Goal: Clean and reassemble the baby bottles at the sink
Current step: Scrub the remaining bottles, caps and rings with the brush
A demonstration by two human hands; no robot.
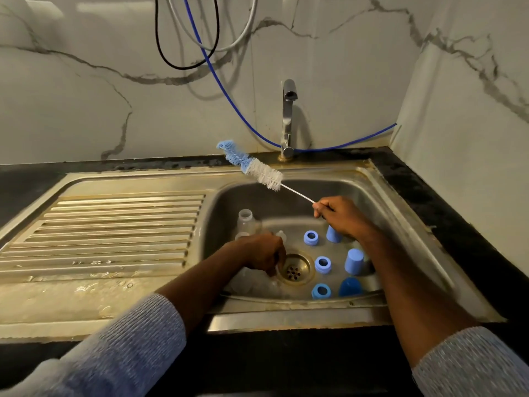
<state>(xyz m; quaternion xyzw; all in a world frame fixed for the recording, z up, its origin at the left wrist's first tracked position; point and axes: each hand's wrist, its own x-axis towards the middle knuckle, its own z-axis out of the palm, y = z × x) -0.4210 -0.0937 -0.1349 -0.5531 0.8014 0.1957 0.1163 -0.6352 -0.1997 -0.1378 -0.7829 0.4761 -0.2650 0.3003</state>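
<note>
- Fingers (322,209) of right hand (343,216) curled tight, pinching the thin twisted-wire stem of the bottle brush (254,167); brush angled up and to the left over the back rim of the sink, bristle head white near the stem, blue at the tip.
- Left hand (263,253) down in the basin just left of the drain (294,269), fingers curled down; what they have hold of, cannot tell, blurred and hidden by the hand.
- Clear plastic bottle (247,222) upright at basin's left back, open threaded neck, just behind the left hand. More clear parts lie near the front-left under the forearm, too blurred to identify.
- Three blue collar rings: back ring (311,237), middle ring (323,265), front ring (321,291), in a rough column right of the drain, each with a round hole facing up.
- Blue caps further right: back cap (333,234) partly behind the right hand, middle cap (354,261), dark front cap (350,286) domed. Caps and rings apart from one another.
- Sink (400,202) stainless, dull, brownish staining at the rims; ribbed drainboard (114,230) on the left, wet patches near its front edge.
- Chrome tap (288,116) at the back, spout above the basin.
- Blue hose (229,93) runs down the marbled wall (86,96) behind the tap; black cable (160,47) loops above.
- Black stone counter (429,202) surrounds the sink.
- Knit grey-blue sleeves pushed up both forearms.
</note>
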